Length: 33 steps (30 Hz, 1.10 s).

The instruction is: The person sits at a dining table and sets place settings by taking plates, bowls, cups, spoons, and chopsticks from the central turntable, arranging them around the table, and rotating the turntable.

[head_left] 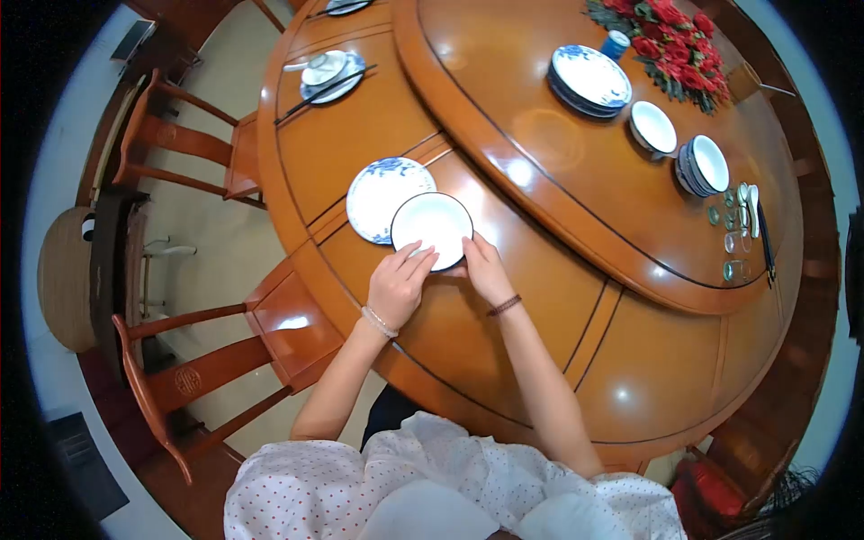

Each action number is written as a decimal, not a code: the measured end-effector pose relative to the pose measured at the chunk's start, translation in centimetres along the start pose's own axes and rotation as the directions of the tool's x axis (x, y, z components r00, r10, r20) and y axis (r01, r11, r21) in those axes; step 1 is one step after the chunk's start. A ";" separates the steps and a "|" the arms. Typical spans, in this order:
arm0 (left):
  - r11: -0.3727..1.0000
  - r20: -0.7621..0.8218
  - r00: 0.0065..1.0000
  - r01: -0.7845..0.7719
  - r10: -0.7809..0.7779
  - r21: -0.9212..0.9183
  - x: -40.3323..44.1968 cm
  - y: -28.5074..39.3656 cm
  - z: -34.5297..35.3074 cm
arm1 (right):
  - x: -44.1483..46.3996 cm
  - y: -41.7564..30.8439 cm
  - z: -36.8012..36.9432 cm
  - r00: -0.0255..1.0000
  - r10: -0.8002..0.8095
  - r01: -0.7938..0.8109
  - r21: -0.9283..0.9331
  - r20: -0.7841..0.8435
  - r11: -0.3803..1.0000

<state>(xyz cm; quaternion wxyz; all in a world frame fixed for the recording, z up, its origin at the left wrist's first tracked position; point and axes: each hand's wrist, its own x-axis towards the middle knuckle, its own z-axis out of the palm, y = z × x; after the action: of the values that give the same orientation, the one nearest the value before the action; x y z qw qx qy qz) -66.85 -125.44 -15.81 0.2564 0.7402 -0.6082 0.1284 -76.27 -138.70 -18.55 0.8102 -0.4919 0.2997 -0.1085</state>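
Observation:
A white bowl with a dark rim [432, 225] is held between my two hands in the middle of the view. My left hand [402, 279] grips its near left edge, with fingers lying over the rim. On the right side of the bowl, my right hand [486, 270] closes on the rim, thumb and fingers around it. Just beyond and to the left, a white plate with a blue flower pattern [371, 200] lies flat on the table. The bowl overlaps part of this plate in view; whether they touch I cannot tell.
On the raised turntable [504, 153] stand a plate stack [591, 76], a bowl [652, 128], stacked bowls [706, 166], several small glasses [731, 243], spoons [749, 205], chopsticks [767, 243], a blue can [616, 45] and red flowers [670, 40]. A place setting [333, 76] lies at far left. Wooden chairs [216, 369] line the left side.

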 end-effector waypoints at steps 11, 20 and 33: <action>0.992 -0.020 0.994 0.107 -0.109 -0.067 -2.8 -9.4 2.2 | 7.4 1.9 6.3 0.988 0.034 -0.067 -0.217 -0.152 0.974; 0.984 -0.012 0.990 0.136 -0.138 -0.114 -2.5 -10.5 3.2 | 8.6 1.8 6.9 0.969 -0.063 -0.030 -0.363 -0.240 0.931; 0.965 0.025 0.966 0.257 -0.258 0.046 -1.4 -6.3 2.5 | 2.3 0.7 0.3 0.840 -0.444 0.313 -0.389 -0.311 0.866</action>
<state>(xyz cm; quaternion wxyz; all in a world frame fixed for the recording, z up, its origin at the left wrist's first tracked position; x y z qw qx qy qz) -61.40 -124.78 -20.03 0.2458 0.8201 -0.5078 0.0952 -74.32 -139.20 -19.90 0.6037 -0.6360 0.3641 -0.3137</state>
